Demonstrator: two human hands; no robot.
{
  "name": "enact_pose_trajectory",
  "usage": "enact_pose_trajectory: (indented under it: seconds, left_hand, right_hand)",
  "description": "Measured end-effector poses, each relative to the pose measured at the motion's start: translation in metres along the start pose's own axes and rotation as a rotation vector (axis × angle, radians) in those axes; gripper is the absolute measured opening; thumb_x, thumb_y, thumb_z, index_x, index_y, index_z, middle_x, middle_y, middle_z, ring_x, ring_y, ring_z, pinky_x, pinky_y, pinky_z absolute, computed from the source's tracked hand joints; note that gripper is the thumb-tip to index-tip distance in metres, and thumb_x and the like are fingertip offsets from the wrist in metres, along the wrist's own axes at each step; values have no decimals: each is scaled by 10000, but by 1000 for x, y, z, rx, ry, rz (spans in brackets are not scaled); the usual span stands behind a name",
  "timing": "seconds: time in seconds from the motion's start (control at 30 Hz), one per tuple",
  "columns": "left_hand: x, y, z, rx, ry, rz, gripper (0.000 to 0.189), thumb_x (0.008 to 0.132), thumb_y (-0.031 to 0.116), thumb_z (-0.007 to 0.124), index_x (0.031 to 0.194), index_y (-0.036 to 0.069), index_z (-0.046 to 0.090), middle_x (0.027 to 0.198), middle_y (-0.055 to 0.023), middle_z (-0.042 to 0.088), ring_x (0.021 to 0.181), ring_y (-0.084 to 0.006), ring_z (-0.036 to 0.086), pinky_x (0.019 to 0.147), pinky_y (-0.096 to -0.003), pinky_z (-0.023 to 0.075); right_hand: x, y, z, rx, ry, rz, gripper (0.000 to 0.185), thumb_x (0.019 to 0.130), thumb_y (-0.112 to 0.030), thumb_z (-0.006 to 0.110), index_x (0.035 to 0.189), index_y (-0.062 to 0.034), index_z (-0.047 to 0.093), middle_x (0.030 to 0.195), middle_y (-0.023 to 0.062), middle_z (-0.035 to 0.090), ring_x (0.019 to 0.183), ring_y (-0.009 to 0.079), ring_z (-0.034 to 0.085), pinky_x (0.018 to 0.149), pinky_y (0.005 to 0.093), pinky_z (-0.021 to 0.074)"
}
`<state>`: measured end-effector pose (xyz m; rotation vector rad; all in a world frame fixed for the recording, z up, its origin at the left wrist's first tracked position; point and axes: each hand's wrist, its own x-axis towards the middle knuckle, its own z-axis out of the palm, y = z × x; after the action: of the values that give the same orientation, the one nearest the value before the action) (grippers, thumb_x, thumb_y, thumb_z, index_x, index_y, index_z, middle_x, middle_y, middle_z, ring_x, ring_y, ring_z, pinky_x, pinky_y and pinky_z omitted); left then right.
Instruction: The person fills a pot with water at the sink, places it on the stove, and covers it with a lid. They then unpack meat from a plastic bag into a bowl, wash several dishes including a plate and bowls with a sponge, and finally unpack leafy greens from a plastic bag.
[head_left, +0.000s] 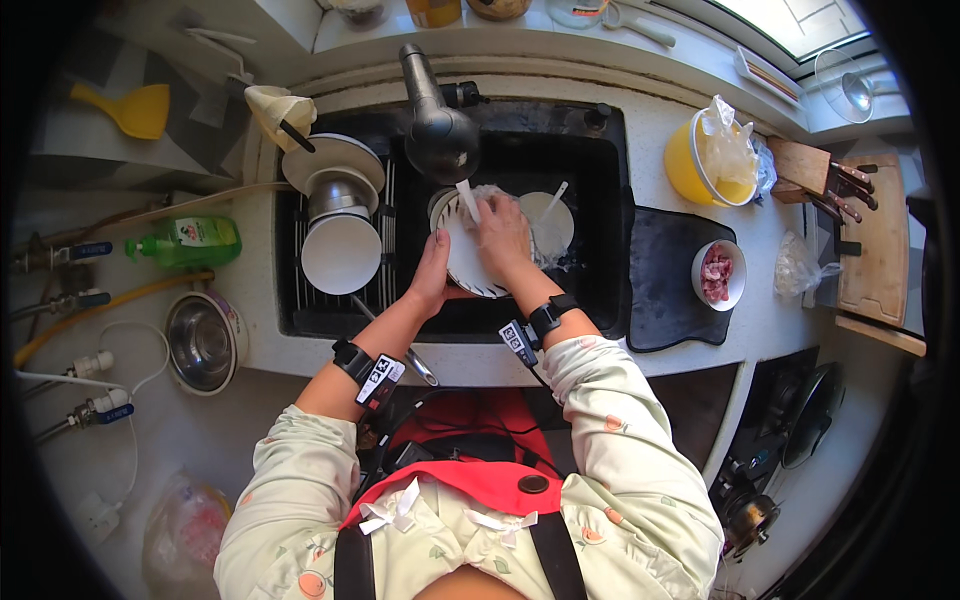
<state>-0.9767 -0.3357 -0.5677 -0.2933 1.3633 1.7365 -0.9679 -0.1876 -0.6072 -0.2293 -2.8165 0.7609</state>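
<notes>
Over the black sink (600, 300), my left hand (433, 274) grips the near left rim of a white plate with a dark patterned edge (469, 259). My right hand (502, 231) presses a whitish scrubbing cloth or mesh (489, 193) onto the plate's upper right part; its kind is partly hidden by the fingers. Water (468, 201) runs from the dark faucet (444, 142) beside my right fingers. A white bowl with a spoon (551, 225) lies in the sink, right of the plate. At the left, a white bowl (341, 255) and a metal bowl (337, 195) rest on the drying rack (388, 225).
Left of the sink are a green soap bottle (199, 241) and a metal basin (199, 341). To the right, a bowl of raw meat (718, 275) sits on a black mat (660, 300), with a yellow bucket (686, 165) and a knife block (801, 169) behind. A metal tube (420, 367) crosses the front edge.
</notes>
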Motion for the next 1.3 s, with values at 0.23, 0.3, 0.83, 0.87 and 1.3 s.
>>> enact_pose_trajectory:
  seconds: [0.23, 0.3, 0.83, 0.87, 1.3]
  left_hand:
    - [14, 1, -10, -3, 127, 24, 632, 946, 623, 311, 1374, 158, 334, 1284, -108, 510, 1138, -274, 557, 740, -495, 578]
    - [19, 4, -14, 16, 130, 57, 750, 894, 709, 322, 1379, 139, 363, 1273, -102, 522, 1143, -255, 549, 819, -504, 526]
    - [21, -19, -70, -459, 31, -219, 609, 954, 558, 403, 1348, 100, 475, 1329, -96, 534, 1224, -254, 496, 1036, -438, 384]
    - [20, -16, -68, -499, -15, -172, 613, 952, 551, 416, 1345, 83, 475, 1312, -107, 546, 1204, -256, 515, 1017, -424, 409]
    - [11, 10, -17, 164, -289, 271, 265, 908, 118, 615, 1142, -4, 590, 1099, -47, 640, 977, -105, 592, 864, -264, 474]
  right_hand:
    - [-28, -4, -15, 474, -628, 146, 611, 708, -396, 700, 1186, -41, 564, 1088, 177, 588, 979, 384, 561, 865, 435, 456]
    - [-35, -12, -20, 542, -590, 33, 622, 718, -367, 730, 1199, -17, 549, 1123, 185, 591, 1014, 373, 568, 889, 413, 455]
    - [-57, 27, -11, 1454, -369, 879, 536, 969, -474, 467, 1279, -37, 481, 1081, 114, 625, 935, 203, 601, 780, 376, 507]
    - [-60, 31, -5, 1287, -303, 984, 508, 970, -453, 469, 1228, -18, 514, 1037, 141, 640, 879, 202, 611, 721, 363, 499]
    - [-36, -57, -59, 231, 181, -43, 291, 825, -223, 652, 1062, -62, 600, 1021, 176, 527, 942, 373, 513, 839, 423, 416]
